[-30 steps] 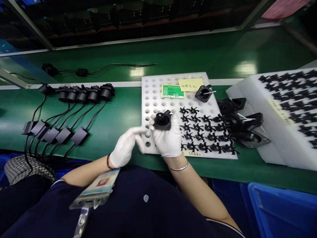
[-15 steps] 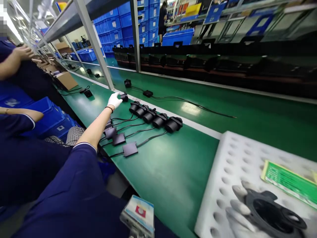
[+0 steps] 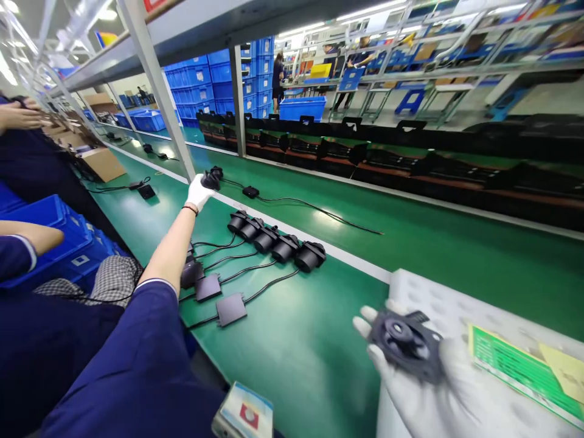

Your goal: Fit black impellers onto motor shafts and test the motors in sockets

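Observation:
My left hand point(image 3: 199, 192), in a white glove, reaches far out with its fingers closed round a small black housing point(image 3: 210, 180) at the white dividing strip. Another black housing point(image 3: 217, 172), on a cable with a small box point(image 3: 250, 192), sits just behind it. My gloved right hand point(image 3: 406, 377) is palm up, fingers bent around a black flanged round part point(image 3: 406, 345) with a raised hub. The part is above the white foam tray point(image 3: 392, 304). Between the hands stands a row of black cylindrical housings point(image 3: 286, 248), each cabled to a flat black box point(image 3: 231, 309).
A green label card point(image 3: 515, 365) lies on the foam tray. Metal shelf posts point(image 3: 157, 85) rise from the green bench point(image 3: 292, 328). Long black cases point(image 3: 392, 158) line the back. Co-workers sit to the left, beside blue crates point(image 3: 68, 231) and an open carton point(image 3: 101, 163).
The view has tilted up and swung right. My left hand has moved slightly back with its housing. My right hand has moved left and turned palm up, showing the part's hub.

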### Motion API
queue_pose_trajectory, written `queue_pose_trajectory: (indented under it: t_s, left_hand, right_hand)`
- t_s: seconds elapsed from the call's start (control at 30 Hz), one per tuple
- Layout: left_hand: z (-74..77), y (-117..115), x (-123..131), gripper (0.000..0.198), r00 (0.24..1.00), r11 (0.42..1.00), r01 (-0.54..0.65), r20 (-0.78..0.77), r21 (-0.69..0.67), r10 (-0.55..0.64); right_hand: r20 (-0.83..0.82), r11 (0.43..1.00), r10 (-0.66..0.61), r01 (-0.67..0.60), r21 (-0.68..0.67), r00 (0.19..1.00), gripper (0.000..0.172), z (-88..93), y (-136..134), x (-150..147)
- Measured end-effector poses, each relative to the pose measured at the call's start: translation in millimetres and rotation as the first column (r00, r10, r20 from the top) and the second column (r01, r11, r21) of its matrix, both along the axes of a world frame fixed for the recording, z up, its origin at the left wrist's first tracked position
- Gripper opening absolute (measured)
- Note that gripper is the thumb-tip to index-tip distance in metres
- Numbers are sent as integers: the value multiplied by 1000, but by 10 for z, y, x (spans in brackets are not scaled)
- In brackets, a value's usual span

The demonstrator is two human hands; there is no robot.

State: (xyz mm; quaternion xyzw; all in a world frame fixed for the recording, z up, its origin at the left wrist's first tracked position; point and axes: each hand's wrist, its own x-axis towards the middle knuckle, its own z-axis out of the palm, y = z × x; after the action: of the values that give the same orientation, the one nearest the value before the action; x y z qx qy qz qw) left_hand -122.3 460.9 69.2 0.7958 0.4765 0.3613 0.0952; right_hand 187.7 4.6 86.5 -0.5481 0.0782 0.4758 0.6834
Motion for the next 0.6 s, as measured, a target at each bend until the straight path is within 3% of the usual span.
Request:
queue_pose_trajectory:
  t_s: [0.07, 0.1, 0.2, 0.27, 0.33, 0.4, 0.47, 0.53, 0.6]
  left_hand:
    - [379, -175, -89, 49, 993, 994, -62, 105, 85, 53]
    - [585, -302, -112, 54, 986, 988, -75, 161, 134, 53]
    - [1203, -838, -50, 59, 975, 950, 19, 207, 311, -87]
    - [1563, -1273, 116, 60, 973, 910, 114, 141, 398, -184]
    - [1852, -1705, 355, 59, 971, 889, 179, 71, 422, -229]
    - [2057, -2082, 614, 56, 965, 887, 232, 24, 399, -263]
    - [2173, -2380, 851, 54, 944, 878, 308, -4, 367, -330]
    - [2206, -2597, 1059, 53, 912, 856, 388, -10, 342, -409]
    - [2185, -2751, 1260, 53, 879, 838, 452, 4, 307, -476]
  right_hand:
    - [70, 979, 89, -100, 177, 994, 54, 159, 289, -165]
    - [107, 943, 150, -175, 285, 983, 51, 233, 453, -256]
    - [231, 754, 252, -340, 562, 940, 46, 500, 963, -534]
    - [325, 639, 202, -376, 671, 924, 46, 735, 1254, -672]
    - [427, 564, 96, -402, 721, 899, 49, 987, 1444, -728]
    - [538, 540, -42, -433, 721, 842, 54, 1208, 1505, -692]
    - [649, 567, -176, -463, 681, 740, 60, 1368, 1438, -589]
    - [746, 614, -298, -479, 627, 595, 66, 1478, 1274, -452]
    - [818, 648, -412, -503, 572, 400, 72, 1563, 1054, -300]
